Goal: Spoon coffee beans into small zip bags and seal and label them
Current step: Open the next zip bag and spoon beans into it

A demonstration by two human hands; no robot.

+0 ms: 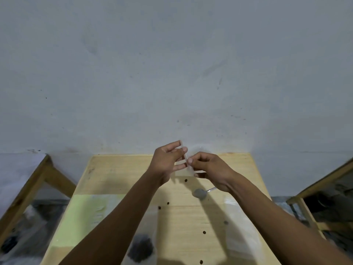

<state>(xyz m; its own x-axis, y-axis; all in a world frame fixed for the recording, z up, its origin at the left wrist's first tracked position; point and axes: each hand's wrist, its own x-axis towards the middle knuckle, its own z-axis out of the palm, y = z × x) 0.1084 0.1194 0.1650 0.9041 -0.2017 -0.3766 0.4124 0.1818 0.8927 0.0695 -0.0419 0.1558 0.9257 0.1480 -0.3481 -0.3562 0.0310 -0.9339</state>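
Both hands are raised above the far part of the wooden table point(238, 169), holding a small clear zip bag point(188, 169) between them. My left hand point(168, 161) pinches the bag's left side with thumb and fingers. My right hand point(210, 169) pinches its top edge at the right. The bag looks empty, though it is blurred. A metal spoon point(200, 193) lies on the table below my right hand. A large clear bag holding dark coffee beans point(141, 247) lies near the front edge, between my forearms. Several loose beans point(204, 232) are scattered on the wood.
A pale green sheet point(80, 217) lies on the table's left part. More clear plastic bags point(240, 236) lie at the right, under my right forearm. Wooden-framed stands flank the table at left point(28, 188) and right point(315, 188). A grey wall is close behind.
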